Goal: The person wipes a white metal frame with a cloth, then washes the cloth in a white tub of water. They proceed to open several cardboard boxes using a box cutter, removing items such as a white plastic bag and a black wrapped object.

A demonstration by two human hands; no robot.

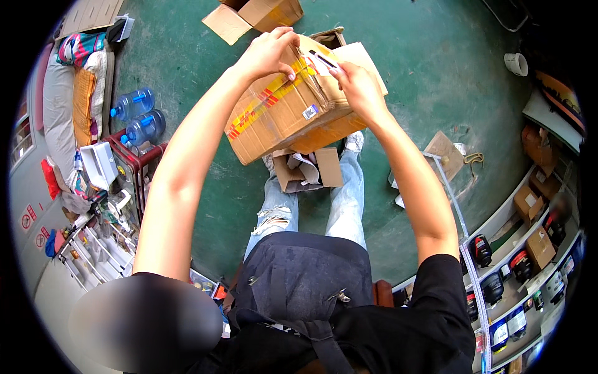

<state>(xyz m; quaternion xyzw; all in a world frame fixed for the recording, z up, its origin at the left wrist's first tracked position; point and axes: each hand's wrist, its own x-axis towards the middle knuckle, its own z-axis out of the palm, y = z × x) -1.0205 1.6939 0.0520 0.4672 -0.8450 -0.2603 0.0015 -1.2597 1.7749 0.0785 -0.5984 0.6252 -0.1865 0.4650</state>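
A large cardboard box (265, 121) with yellow and red tape is tilted in front of me, above a smaller open box. My left hand (271, 53) grips its upper part, the thumb pressed on the taped face and the fingers bent over the edge. A slim black and silver utility knife (324, 59) is pinched in my right hand (360, 87), its front end close to the taped seam. Whether the blade touches the cardboard I cannot make out. Between my feet stands the small open box (330, 167) with crumpled paper inside.
Another open carton (268, 14) lies beyond on the green floor. Two blue water bottles (143, 128) and a dark red metal frame (134, 156) are on the left. Shelves with packaged goods (520, 265) line the right. A white bucket (516, 64) lies at the far right.
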